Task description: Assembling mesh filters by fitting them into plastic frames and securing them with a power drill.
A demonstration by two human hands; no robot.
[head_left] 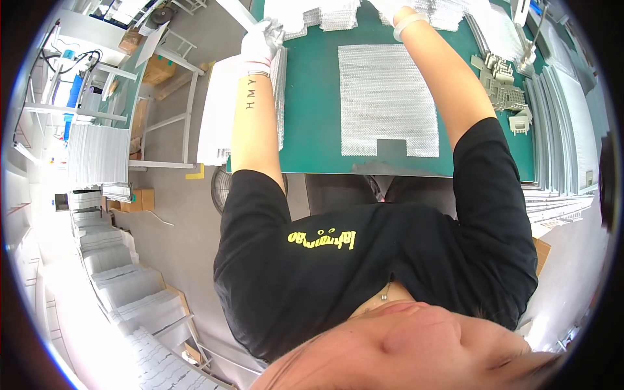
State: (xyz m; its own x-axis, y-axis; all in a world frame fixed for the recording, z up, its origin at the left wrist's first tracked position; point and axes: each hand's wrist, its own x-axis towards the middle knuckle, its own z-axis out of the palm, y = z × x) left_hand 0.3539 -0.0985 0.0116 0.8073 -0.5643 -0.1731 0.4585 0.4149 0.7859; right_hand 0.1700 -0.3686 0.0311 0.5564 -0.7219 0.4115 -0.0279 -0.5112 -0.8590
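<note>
My left hand [262, 40], in a white glove with greyish fingertips, is at the far left of the green table. Its fingers are curled at the end of a long white strip [235, 12] that runs out past the top edge. Below that hand lies a stack of white panels [221, 107]. My right hand [395, 9] reaches to the far side, next to stacked silvery mesh sheets [445, 14]; the top edge cuts off its fingers. Between my arms a silvery mesh sheet [390, 97] lies flat, with a rectangular notch at its near edge.
Pale plastic pieces [504, 88] are heaped on the table's right side, beside a row of upright panels [562, 130]. More mesh stacks [335, 14] stand at the back. On the left are a white metal frame [188, 120], cardboard boxes [138, 199], a floor fan [221, 188] and stacked panels [107, 250].
</note>
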